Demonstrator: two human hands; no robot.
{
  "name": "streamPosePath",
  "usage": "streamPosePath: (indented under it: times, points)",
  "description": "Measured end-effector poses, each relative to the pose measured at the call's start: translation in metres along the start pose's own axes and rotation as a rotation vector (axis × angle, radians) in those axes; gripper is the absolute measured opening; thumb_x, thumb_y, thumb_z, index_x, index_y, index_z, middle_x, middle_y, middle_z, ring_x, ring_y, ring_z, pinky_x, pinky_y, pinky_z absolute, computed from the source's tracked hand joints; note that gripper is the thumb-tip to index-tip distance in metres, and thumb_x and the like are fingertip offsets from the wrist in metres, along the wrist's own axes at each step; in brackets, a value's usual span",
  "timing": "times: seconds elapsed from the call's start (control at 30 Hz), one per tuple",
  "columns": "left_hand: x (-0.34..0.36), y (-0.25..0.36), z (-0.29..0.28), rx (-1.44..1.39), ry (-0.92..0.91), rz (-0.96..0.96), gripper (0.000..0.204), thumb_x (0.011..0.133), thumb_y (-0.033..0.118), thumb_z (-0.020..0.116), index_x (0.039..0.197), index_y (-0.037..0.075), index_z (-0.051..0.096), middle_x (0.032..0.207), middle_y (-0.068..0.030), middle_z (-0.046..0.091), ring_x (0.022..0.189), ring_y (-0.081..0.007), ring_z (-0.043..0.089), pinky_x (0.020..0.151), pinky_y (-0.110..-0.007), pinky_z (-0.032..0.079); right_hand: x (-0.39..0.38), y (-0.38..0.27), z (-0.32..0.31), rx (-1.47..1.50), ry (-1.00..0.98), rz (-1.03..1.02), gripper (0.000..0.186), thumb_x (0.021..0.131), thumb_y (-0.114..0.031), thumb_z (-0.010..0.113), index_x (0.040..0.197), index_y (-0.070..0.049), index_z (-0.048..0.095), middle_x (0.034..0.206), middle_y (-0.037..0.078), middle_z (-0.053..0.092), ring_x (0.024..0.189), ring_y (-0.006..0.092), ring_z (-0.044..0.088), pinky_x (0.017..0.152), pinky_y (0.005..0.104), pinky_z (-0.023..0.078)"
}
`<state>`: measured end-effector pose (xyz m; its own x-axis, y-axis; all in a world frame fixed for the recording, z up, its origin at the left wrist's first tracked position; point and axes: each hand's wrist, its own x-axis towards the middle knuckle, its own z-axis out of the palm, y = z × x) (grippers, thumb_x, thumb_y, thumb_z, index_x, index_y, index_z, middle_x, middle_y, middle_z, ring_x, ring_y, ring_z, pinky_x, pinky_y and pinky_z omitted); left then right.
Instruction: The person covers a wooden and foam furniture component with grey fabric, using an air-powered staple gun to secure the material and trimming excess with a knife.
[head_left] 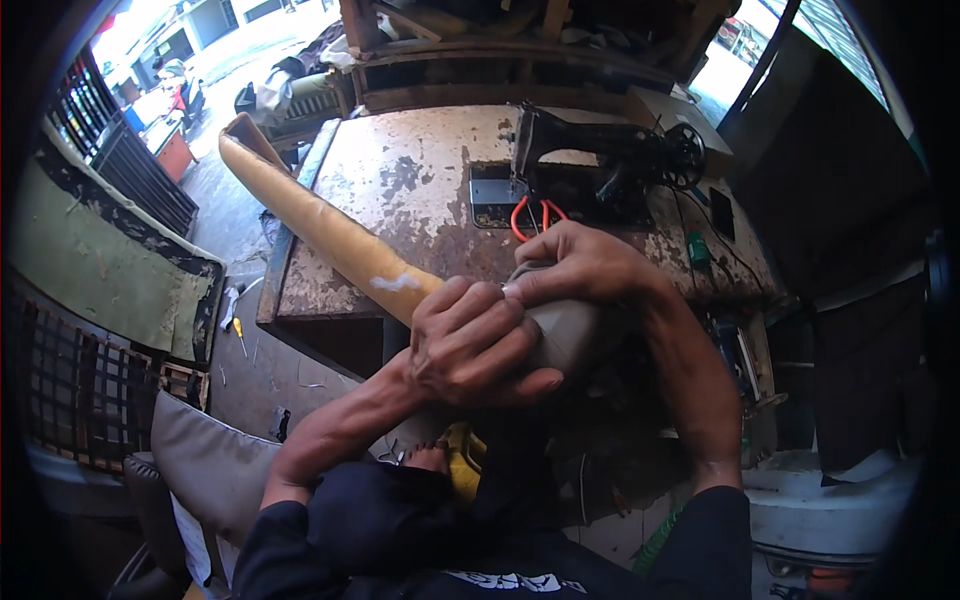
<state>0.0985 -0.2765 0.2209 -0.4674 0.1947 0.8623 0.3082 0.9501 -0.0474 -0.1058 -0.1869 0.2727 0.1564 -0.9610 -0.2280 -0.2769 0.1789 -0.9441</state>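
A long piece padded in yellow foam (325, 225) slants from the upper left down to my hands, its far end resting over the sewing table's left side. Around its near end is a smooth grey-brown upholstery cover (568, 335). My left hand (475, 340) is closed over the cover where it meets the foam, fingers curled. My right hand (585, 265) pinches the cover's bunched edge between thumb and fingers, right beside the left knuckles. The fingers hide most of that edge.
A black sewing machine (610, 150) stands on the worn table (400, 150). Before it lies a tool with orange handles (520, 218); a green spool (697, 250) is to the right. Grey padded cushions (215, 465) are at lower left, a yellow-handled screwdriver (239, 330) on the floor.
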Motion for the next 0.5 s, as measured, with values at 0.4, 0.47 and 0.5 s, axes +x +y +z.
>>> streamPosePath:
  times: [0.4, 0.47, 0.5]
  points:
    - [0.004, 0.017, -0.017, -0.017, -0.198, -0.179, 0.059, 0.071, 0.055, 0.086, 0.101, 0.005, 0.075, 0.092, -0.0080, 0.064, 0.086, -0.0272, 0.061, 0.078, -0.040, 0.046, 0.029, -0.030, -0.008, -0.686, 0.260, -0.092, 0.051, 0.076, -0.055, 0.082, 0.071, -0.005, 0.073, 0.059, 0.006, 0.061, 0.056, 0.0168, 0.057, 0.055, 0.0352, 0.045]
    - [0.009, 0.017, -0.018, -0.013, -0.241, -0.202, 0.057, 0.071, 0.053, 0.087, 0.100, 0.006, 0.075, 0.092, -0.0071, 0.063, 0.087, -0.0259, 0.061, 0.079, -0.039, 0.045, 0.045, -0.024, -0.014, -0.802, 0.269, 0.015, 0.065, 0.070, -0.071, 0.078, 0.086, -0.008, 0.081, 0.072, 0.012, 0.072, 0.067, 0.0263, 0.070, 0.065, 0.0402, 0.054]
    - [0.012, 0.018, -0.014, -0.019, -0.241, -0.195, 0.057, 0.071, 0.053, 0.087, 0.100, 0.006, 0.075, 0.092, -0.0071, 0.063, 0.087, -0.0259, 0.061, 0.079, -0.039, 0.045, 0.042, -0.015, -0.015, -0.802, 0.278, 0.019, 0.065, 0.070, -0.071, 0.078, 0.086, -0.008, 0.081, 0.072, 0.012, 0.072, 0.067, 0.0263, 0.070, 0.065, 0.0402, 0.054]
